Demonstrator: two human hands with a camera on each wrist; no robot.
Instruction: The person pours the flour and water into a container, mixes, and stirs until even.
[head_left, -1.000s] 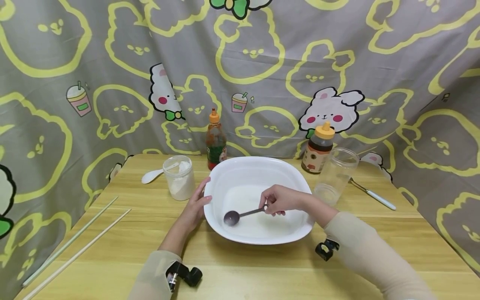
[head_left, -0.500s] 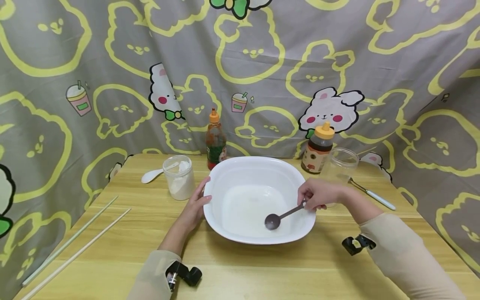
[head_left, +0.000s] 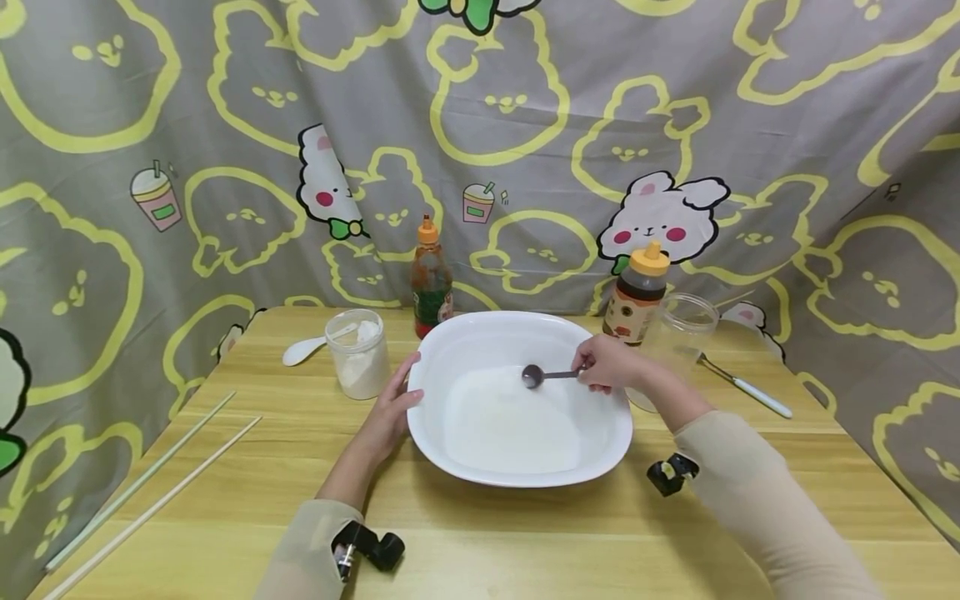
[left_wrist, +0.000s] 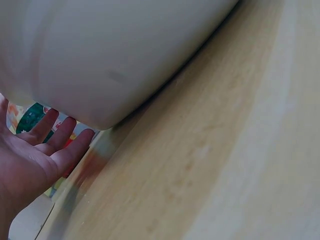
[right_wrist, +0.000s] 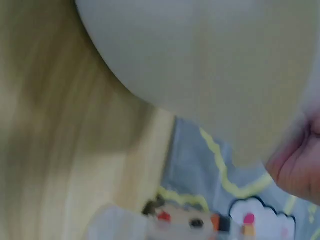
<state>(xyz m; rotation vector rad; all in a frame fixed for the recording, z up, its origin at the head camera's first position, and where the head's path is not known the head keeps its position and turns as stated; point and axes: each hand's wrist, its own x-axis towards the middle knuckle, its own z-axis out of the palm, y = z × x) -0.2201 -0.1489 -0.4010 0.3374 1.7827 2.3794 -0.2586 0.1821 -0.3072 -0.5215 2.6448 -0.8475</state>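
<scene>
My left hand (head_left: 387,414) holds the left side of a white basin (head_left: 521,478), thumb at the rim. In the left wrist view its fingers (left_wrist: 65,134) lie against the outer wall. My right hand (head_left: 609,363) reaches over the right rim and pinches the handle of a dark measuring spoon (head_left: 532,377). The spoon's bowl is inside the basin, near the back wall, above a white layer (head_left: 510,425) across the bottom that looks like powder. In the right wrist view the basin's outer wall (right_wrist: 210,65) hides the spoon and most of the right hand (right_wrist: 300,165).
A jar of white powder (head_left: 362,367) and a white spoon (head_left: 302,351) stand left of the basin. Behind are a red sauce bottle (head_left: 432,287) and a brown syrup bottle (head_left: 634,302). To the right are a clear jar (head_left: 693,321) and fork-like utensil (head_left: 759,397); two sticks (head_left: 142,477) lie left.
My right hand has swept the measuring spoon from the basin's left front to its right front, then back toward the rear wall. The left hand stays at the left rim.
</scene>
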